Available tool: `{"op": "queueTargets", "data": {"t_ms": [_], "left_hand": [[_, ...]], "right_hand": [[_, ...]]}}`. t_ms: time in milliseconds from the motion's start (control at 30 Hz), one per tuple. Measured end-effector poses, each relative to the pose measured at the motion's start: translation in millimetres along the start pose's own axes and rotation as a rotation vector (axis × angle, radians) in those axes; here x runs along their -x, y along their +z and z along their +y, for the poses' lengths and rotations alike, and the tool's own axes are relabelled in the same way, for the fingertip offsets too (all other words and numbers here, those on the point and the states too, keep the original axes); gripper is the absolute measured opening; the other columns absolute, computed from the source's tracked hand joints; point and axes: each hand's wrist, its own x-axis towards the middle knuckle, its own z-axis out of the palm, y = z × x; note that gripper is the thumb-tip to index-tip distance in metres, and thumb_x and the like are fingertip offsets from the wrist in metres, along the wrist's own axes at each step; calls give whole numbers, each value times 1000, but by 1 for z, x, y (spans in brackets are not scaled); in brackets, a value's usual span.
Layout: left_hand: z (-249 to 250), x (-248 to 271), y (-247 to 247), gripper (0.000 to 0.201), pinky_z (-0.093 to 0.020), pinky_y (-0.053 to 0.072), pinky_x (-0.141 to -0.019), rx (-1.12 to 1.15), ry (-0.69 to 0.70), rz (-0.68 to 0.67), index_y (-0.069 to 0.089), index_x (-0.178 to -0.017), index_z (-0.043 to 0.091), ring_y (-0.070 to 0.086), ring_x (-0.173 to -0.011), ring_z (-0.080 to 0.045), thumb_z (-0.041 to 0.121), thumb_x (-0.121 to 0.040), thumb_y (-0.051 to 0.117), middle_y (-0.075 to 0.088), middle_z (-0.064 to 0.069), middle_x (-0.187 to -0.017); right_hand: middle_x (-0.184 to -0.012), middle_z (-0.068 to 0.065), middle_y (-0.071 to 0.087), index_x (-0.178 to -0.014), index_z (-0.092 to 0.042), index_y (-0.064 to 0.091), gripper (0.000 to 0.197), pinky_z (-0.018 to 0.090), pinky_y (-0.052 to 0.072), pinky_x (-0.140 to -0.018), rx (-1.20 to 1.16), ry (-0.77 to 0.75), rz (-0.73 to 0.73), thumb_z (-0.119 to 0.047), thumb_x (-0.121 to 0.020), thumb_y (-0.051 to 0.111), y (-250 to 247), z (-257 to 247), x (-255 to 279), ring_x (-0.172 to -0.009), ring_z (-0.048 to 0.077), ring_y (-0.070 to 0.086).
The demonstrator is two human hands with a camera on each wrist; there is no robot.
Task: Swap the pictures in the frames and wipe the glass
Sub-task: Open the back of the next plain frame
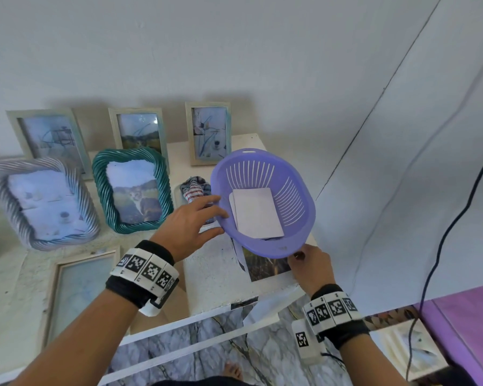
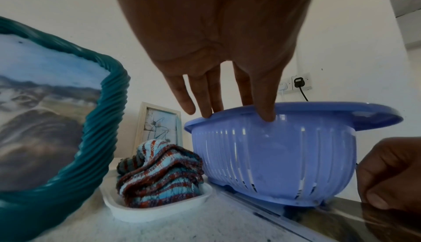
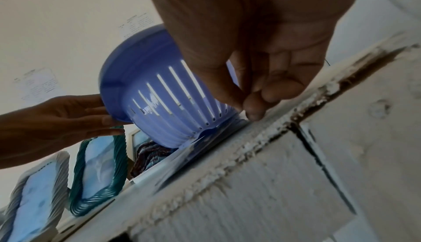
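A black cable (image 1: 441,238) hangs down along the white wall (image 1: 234,51) on the right, and in the left-wrist view a black plug (image 2: 299,82) sits in a wall socket (image 2: 293,84). A purple surface (image 1: 469,324) fills the lower right corner, beside marbled floor (image 1: 221,349)

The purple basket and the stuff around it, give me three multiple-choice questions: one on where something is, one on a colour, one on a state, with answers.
1. Where does the striped cloth lie?
A. In a white tray
B. Inside the purple basket
C. On the floor

2. What colour is the twisted frame holding the cat picture?
A. Red
B. Teal
C. Black

3. How is the left hand at the basket?
A. Clenched in a fist away from it
B. Gripping the cloth
C. Straight fingers touching its rim

Answers: 1 A, the left wrist view shows the cloth heaped in the tray beside the basket; 2 B, its ribbed border is teal; 3 C, the fingertips rest on the rim.
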Motion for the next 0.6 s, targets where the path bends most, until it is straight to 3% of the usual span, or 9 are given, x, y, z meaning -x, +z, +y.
{"op": "queueTargets", "data": {"t_ms": [100,167,233,300,367,500,600], "left_hand": [[-2,3,3,30,-38,50,-90,-11,5,-1,66,-116,26,58,-117,-24,30,-87,71,53,-4,-138],[-5,5,5,30,-39,52,-89,-14,13,-5,65,-116,27,59,-116,-25,32,-87,70,52,-4,-139],[-6,8,6,30,-40,53,-88,-4,9,-6,64,-116,29,59,-116,-24,40,-89,64,51,-2,-140],[-7,10,8,36,-40,54,-87,1,4,-6,63,-117,30,59,-116,-24,50,-90,52,51,-1,-140],[-6,11,8,37,-41,54,-89,7,-1,-1,63,-117,29,58,-117,-24,50,-89,51,51,-2,-140],[-1,13,10,33,-42,54,-89,10,-15,20,64,-117,26,58,-117,-25,35,-85,69,51,-4,-139],[1,15,9,48,-39,51,-95,27,-36,-1,62,-120,28,54,-124,-20,58,-82,57,48,0,-143]], "right_hand": [[-60,-7,53,-61,-26,46,30,14,27,-49,20,-20,22,-17,-89,53,-3,-1,3,-54,4,45],[-71,-2,64,-75,-19,60,17,14,30,-51,10,-21,18,-19,-91,54,-4,2,3,-59,9,52],[-83,4,69,-88,-10,68,15,20,36,-59,-3,-8,42,-19,-91,56,-9,8,2,-68,16,56],[-82,7,70,-88,-7,69,15,22,35,-67,-4,-4,105,-19,-90,59,-22,15,0,-71,20,58],[-76,5,67,-82,-9,69,14,21,34,-67,-5,-18,199,-18,-89,61,-44,16,-5,-71,22,60],[-72,0,64,-80,-12,66,12,18,34,-61,44,-186,314,-17,-90,61,-97,-9,-18,-65,16,57],[-74,-5,63,-85,-17,64,7,15,38,-62,94,-348,246,-21,-90,60,-117,-47,-34,-64,12,56]]}}
